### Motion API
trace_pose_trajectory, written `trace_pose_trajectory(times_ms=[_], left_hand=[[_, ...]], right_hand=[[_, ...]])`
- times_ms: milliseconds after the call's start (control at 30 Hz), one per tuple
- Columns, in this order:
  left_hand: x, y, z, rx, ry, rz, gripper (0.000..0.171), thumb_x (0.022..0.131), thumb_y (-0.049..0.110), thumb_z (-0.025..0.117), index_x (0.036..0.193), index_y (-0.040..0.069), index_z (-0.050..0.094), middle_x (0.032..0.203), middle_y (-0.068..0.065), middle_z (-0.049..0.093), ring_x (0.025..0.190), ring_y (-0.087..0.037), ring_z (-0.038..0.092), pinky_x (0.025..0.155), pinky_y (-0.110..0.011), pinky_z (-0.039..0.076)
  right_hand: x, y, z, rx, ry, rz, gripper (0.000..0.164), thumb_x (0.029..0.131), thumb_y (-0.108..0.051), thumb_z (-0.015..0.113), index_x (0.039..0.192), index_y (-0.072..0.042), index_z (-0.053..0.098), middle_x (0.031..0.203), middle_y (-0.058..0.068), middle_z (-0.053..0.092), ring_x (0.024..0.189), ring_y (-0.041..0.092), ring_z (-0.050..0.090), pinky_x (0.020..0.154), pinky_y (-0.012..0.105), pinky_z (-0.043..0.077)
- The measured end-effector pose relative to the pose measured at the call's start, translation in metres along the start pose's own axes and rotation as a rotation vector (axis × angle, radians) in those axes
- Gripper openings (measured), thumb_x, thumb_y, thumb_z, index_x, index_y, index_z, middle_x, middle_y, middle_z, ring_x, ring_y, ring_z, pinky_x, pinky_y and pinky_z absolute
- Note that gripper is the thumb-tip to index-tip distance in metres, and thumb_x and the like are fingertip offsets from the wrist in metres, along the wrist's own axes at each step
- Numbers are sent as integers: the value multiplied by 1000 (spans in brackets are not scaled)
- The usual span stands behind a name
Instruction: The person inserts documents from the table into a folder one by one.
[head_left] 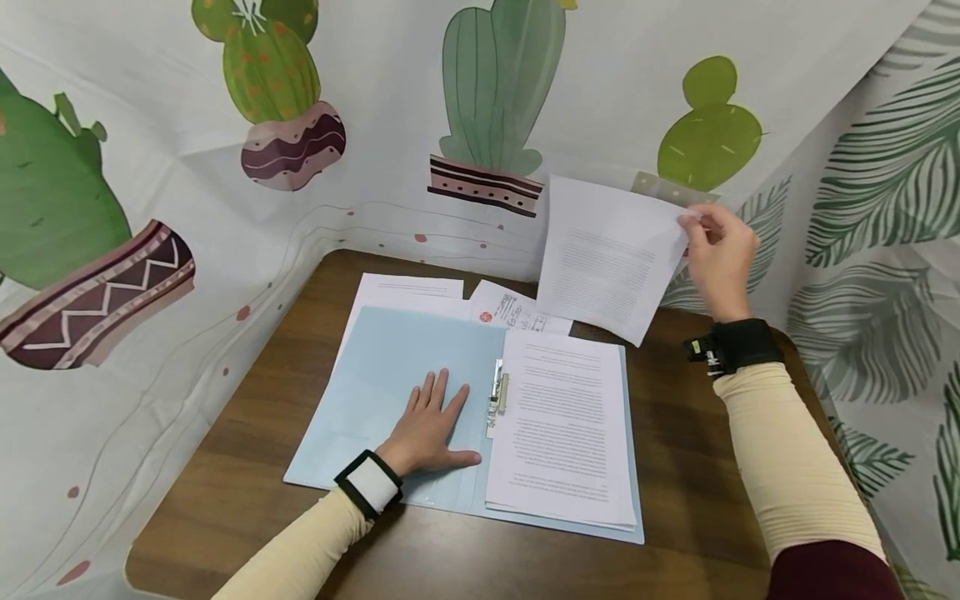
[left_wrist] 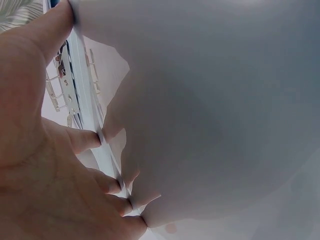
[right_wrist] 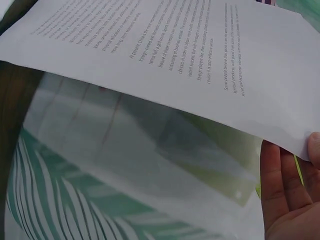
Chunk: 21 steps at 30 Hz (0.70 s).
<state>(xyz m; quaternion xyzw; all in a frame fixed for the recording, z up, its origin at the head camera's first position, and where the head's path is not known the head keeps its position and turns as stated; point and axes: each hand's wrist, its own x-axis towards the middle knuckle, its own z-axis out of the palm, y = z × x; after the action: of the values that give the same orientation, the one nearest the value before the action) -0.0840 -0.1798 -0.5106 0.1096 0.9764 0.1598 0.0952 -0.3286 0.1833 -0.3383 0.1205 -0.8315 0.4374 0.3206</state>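
A light blue folder (head_left: 352,400) lies spread flat on the wooden table. My left hand (head_left: 426,429) rests on its left cover with straight, spread fingers. In the left wrist view, its fingertips touch the cover's smooth surface (left_wrist: 210,115). A metal clip (head_left: 497,396) runs along the spine. On the right half lies a stack of printed sheets (head_left: 562,433). My right hand (head_left: 723,258) pinches one corner of a single printed sheet (head_left: 600,258), raised at the table's far side. The right wrist view shows that sheet's text and the thumb at its edge.
Another printed sheet (head_left: 408,287) shows from beneath the folder's upper left. A paper with a red mark (head_left: 517,308) sticks out behind the folder, partly covered. Cactus-printed cloth (head_left: 375,225) rises right behind the table (head_left: 232,467), and leaf-printed cloth (head_left: 877,333) hangs at the right.
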Motion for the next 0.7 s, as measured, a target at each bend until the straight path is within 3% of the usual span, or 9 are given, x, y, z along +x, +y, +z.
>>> trace_pose_trajectory(times_ms=[200,400,533,700], left_hand=[[1,0,0,1,2,1,111,79,69,76,160,6,35,167,-31,10,154,-51,6,119,-65,15],[1,1,-2,15,0,-1,111,79,70,76,160,6,35,167,-30,11,153,-51,7,119,-65,16],[1,1,-2,10,-9,-1,111,80,69,76,160,6,34,167,-31,10,154,-51,6,120,-65,16],[2,0,0,2,-7,0,111,79,69,76,160,6,34,167,-31,10,154,-51,6,120,-65,15]], right_hand=[[5,-3,-31,-11,74,-24,20,100,-20,69,104,-2,77,86,-1,74,56,-6,57,60,13,45],[3,-23,-63,41,123,60,16,99,-13,68,106,0,76,88,-8,73,59,-7,60,57,8,47],[8,-3,-80,42,158,124,13,98,-13,69,105,-5,77,86,-15,71,63,-4,62,56,6,47],[10,24,-101,46,180,190,12,97,-12,70,105,-7,77,90,-11,73,66,-4,64,55,7,47]])
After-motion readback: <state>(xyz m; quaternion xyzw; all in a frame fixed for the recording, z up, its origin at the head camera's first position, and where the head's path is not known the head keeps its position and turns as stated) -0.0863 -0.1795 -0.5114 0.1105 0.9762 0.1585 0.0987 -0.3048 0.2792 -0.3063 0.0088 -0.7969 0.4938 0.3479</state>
